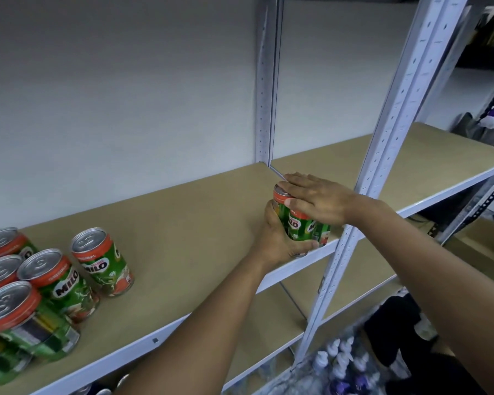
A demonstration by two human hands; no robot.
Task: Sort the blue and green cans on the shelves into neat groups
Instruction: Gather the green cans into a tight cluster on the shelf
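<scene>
Head view: small cluster of green cans [303,220] at front edge of tan shelf [188,218], just beside white upright post [354,240]. Left hand [280,238] wrapped around cluster's near side; right hand [317,198] flat across tops, fingers straight. Wide bare board between, then another can group [40,283] far left. Grey wall [120,89] behind.

We see a cluster of cans [49,283] at the lower left of the frame, standing on the shelf [183,212] near its front edge. Well apart, right of centre, a second group of cans [300,220] sits by the upright post [382,155], between our left hand [280,240] in front and right hand [317,198] on top.
</scene>
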